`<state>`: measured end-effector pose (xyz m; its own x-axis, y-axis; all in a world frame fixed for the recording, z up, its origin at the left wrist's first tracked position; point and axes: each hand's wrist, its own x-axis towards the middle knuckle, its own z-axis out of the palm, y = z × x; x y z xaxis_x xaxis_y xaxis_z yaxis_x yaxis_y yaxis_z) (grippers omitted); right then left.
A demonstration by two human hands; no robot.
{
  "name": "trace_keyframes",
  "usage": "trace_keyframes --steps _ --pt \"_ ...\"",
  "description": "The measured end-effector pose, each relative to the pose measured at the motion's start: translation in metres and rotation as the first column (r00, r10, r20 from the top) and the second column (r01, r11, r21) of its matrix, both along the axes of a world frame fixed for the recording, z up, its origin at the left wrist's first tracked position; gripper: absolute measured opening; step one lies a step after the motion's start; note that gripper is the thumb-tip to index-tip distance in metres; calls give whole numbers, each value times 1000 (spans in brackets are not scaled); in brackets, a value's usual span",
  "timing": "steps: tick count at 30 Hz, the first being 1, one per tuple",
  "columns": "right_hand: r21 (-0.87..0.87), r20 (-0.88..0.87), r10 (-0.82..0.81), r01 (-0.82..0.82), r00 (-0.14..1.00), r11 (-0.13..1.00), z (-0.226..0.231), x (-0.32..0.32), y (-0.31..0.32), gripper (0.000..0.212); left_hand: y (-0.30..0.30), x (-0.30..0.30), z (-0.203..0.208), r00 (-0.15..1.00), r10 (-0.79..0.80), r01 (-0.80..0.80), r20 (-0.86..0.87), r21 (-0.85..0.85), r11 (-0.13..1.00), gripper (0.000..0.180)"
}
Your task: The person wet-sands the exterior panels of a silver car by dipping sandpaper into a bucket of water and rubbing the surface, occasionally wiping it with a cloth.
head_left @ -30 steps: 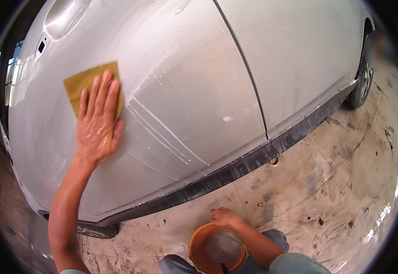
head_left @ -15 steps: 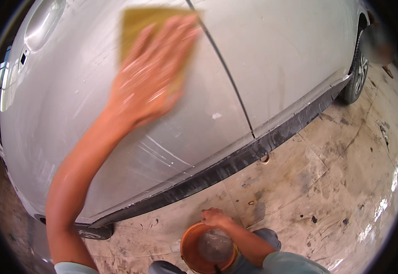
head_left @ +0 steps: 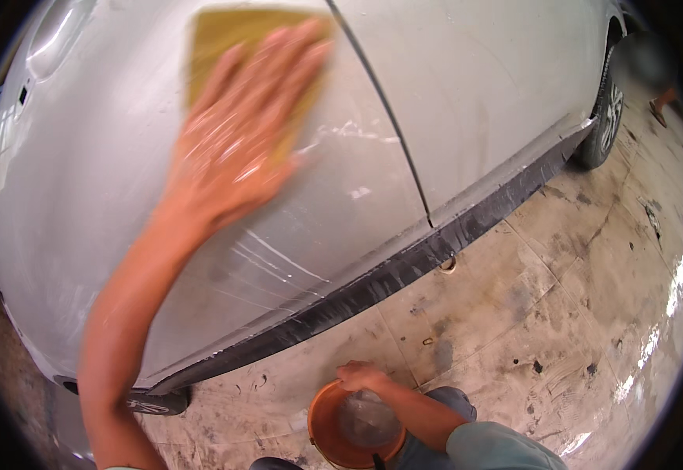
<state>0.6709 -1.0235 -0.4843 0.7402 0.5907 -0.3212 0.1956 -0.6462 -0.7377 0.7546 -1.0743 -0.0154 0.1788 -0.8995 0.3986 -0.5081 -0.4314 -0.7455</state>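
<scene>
My left hand point(head_left: 228, 137), wet and blurred by motion, presses a flat yellow rectangular pad point(head_left: 216, 47) to the silver car door point(head_left: 341, 251). Its fingers lie long across the pad, and whether this is a sponge or a folded cloth cannot be made out. White suds point(head_left: 349, 131) and thin wet streaks mark the paint beside and below the hand. Low in the view, my right hand point(head_left: 357, 376) is closed over the far rim of an orange bucket point(head_left: 320, 427). Cloudy water stands in the bucket, between my legs.
A dark sill strip point(head_left: 388, 274) runs along the car's lower edge, with a wheel point(head_left: 604, 125) at the upper right. The tiled floor point(head_left: 506, 313) is stained and wet in places. Another person's foot point(head_left: 658, 113) shows beyond the wheel.
The left hand and pad have shifted slightly left, and fresh suds show on the door to their right. The whole view has moved a little. The right hand stays on the bucket rim.
</scene>
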Motion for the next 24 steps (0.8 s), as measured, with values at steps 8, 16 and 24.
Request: trace_keyframes --steps 8,16,24 --pt "10 84 -88 87 993 996 -1 2 6 32 12 -6 -2 996 53 -50 78 -41 998 81" --pt "-8 -5 6 -6 1000 1000 5 3 7 30 90 -2 -26 989 145 -141 30 -108 984 81" --pt "-102 3 24 -24 1000 994 -4 -2 -4 33 31 -7 -13 997 54 -51 48 -74 996 81"
